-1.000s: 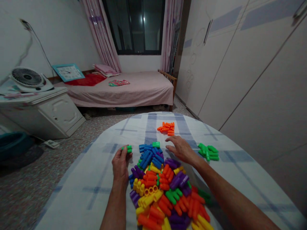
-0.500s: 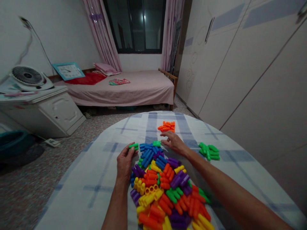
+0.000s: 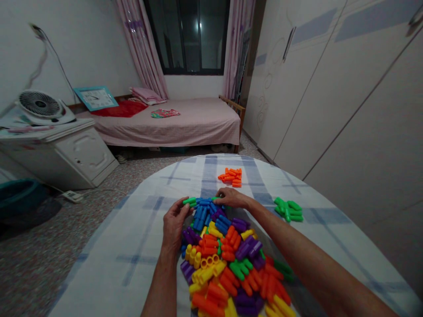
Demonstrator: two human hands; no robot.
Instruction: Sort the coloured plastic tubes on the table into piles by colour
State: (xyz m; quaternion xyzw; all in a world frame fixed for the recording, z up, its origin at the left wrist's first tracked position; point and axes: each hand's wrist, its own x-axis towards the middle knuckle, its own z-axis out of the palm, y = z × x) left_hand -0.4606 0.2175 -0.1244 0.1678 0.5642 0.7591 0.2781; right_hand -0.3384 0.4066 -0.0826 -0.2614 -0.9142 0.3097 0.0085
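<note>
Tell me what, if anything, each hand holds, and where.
Left hand: green tubular plastic block, pinched near its left end. Right hand: at a second green tubular plastic block; whether it grips cannot be told.

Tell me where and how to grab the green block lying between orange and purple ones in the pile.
I'd take the green block across its width, from above: its ridged top lies exposed, while orange blocks and purple blocks crowd its sides, probably hampering a sideways approach.

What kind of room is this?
It looks like a bedroom, probably in someone's home. There's a bed with a pink cover in front of the window, and what seems to be a big wardrobe with long handles along the right side.
</note>
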